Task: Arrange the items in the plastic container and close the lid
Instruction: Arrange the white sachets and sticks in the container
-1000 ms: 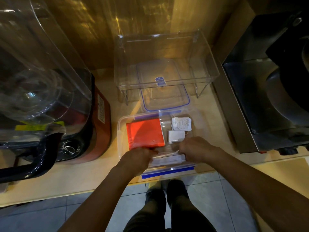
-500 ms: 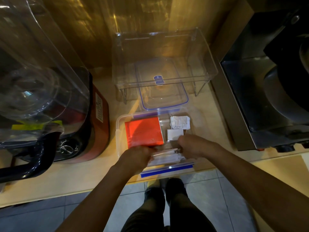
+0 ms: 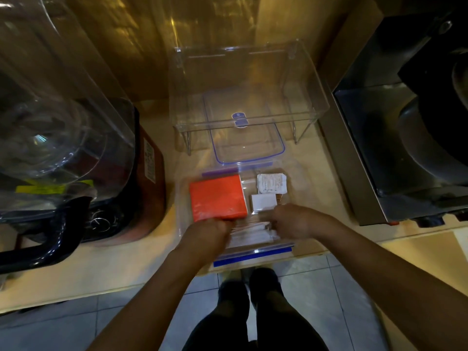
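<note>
At the near edge of the worktop [image 3: 131,269] sits the open plastic container [image 3: 181,198], with both hands inside its near end. Left hand [image 3: 206,233] and right hand [image 3: 291,220] are each closed on an end of a bundle of white packets [image 3: 250,233]. Farther in lie an orange pack [image 3: 217,197], a white sachet [image 3: 271,183] and a small white box [image 3: 263,201]. Just beyond, the blue-rimmed lid [image 3: 249,145] rests under a clear stand [image 3: 311,97].
</note>
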Demonstrator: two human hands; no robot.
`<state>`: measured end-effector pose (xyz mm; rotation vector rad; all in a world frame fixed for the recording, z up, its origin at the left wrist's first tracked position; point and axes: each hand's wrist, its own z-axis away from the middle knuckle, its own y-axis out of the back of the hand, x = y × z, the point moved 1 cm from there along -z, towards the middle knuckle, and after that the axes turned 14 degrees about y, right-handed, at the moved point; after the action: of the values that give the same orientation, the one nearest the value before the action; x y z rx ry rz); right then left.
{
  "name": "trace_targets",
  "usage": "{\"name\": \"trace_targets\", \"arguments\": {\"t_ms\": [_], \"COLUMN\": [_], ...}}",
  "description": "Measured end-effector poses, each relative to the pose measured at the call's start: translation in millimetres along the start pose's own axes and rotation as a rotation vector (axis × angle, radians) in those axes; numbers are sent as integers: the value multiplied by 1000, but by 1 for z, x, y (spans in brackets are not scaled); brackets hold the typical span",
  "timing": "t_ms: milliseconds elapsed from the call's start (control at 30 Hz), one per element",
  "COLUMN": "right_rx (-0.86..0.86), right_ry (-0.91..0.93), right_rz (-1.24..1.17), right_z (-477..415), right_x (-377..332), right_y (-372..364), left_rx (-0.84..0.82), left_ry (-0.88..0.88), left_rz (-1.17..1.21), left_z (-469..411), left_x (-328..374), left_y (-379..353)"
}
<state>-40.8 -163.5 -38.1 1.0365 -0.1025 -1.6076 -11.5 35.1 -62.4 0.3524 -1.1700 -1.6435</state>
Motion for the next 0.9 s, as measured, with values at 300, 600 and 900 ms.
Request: {"name": "trace_targets", "arguments": {"t_ms": [300, 600, 900], "right_rx": [75, 464, 406], "right_ry": [-24, -183, -181], "right_rz": [-52, 146, 243], "right_z": [1, 5, -14], "right_x": [-1, 2, 10], "right_y": [-4, 2, 2], "left_rx": [-25, -15, 258], "left_ry": [-21, -57, -72], "left_rz": [-55, -50, -75], "left_z": [0, 8, -7], "left_x": [2, 11, 45], "left_y": [3, 15, 39]}}
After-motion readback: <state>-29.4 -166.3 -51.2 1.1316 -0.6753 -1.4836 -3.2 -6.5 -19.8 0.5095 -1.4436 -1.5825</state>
